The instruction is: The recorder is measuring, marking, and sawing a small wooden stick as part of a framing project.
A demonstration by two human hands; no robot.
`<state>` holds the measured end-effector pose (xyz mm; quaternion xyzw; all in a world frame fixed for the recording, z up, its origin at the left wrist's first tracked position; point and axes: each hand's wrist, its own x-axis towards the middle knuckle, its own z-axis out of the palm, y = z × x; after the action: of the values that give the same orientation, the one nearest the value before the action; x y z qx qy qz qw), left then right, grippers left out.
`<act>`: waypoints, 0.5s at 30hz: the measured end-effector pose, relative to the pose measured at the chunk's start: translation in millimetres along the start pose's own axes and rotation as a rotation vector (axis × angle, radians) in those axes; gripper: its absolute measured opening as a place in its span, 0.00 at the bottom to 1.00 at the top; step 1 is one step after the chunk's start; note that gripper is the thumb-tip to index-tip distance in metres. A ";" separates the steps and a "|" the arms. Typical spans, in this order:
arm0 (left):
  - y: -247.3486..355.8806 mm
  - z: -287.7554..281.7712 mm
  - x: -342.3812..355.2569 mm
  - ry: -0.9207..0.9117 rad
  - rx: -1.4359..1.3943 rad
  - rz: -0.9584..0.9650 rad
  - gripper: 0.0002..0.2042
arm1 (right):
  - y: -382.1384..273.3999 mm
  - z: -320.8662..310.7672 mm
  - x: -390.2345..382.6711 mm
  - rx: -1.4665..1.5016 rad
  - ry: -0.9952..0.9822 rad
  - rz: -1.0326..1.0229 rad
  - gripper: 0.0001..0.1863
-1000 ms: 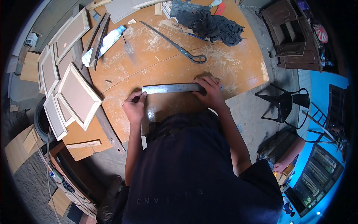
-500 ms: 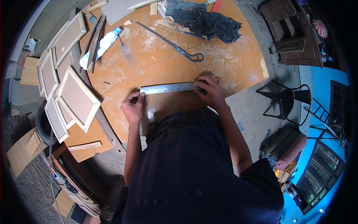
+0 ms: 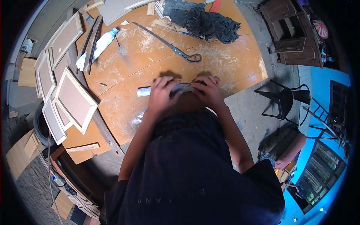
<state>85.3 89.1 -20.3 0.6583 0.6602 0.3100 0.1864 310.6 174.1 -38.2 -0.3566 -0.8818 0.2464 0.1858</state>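
A flat metal ruler [image 3: 143,92] lies crosswise at the near side of the orange-brown wooden tabletop [image 3: 123,80], just in front of my body. My left hand [image 3: 162,96] bends over its middle, fingers across the far edge and thumb on the near side. At the ruler's right part, my right hand [image 3: 210,91] closes on it with thumb and curled fingers. Both hands hide stretches of the ruler, and its left end sticks out past my left hand. Beyond them rests a handsaw [image 3: 170,45] with a dark looped handle.
Dark crumpled cloth [image 3: 210,24] lies at the back, near a blue pen [image 3: 191,35]. A plastic bottle [image 3: 105,43] and dark wood strips [image 3: 92,45] are at the left back. Framed panels [image 3: 77,97] lean along the left edge. A black metal chair [image 3: 281,99] stands right.
My left hand has left the ruler's left end and moved right to its middle. My right hand stays near the right end. The whole view has shifted slightly.
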 end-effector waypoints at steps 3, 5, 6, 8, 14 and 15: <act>-4.8 8.8 -3.7 -0.096 -0.022 0.044 0.21 | 5.1 2.2 2.6 -0.016 0.000 -0.037 0.16; -11.2 8.1 -7.2 -0.086 -0.008 0.046 0.21 | 2.8 2.1 2.9 -0.020 -0.008 -0.040 0.15; -13.8 9.6 -7.8 -0.069 -0.023 0.043 0.20 | 3.6 1.4 4.0 -0.013 -0.009 -0.045 0.15; -14.0 9.6 -8.1 -0.046 -0.036 0.025 0.20 | 6.5 -1.9 4.0 -0.009 -0.031 -0.017 0.15; -17.8 9.9 -6.7 -0.027 -0.076 0.069 0.18 | 6.4 -1.1 5.3 0.021 -0.044 -0.010 0.17; -18.4 9.9 -6.7 -0.020 -0.068 0.077 0.18 | 6.2 -1.3 5.4 0.021 -0.045 -0.012 0.17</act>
<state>78.4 85.2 -40.7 0.6797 0.6214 0.3324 0.2033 310.9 182.3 -39.9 -0.3438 -0.8853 0.2624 0.1708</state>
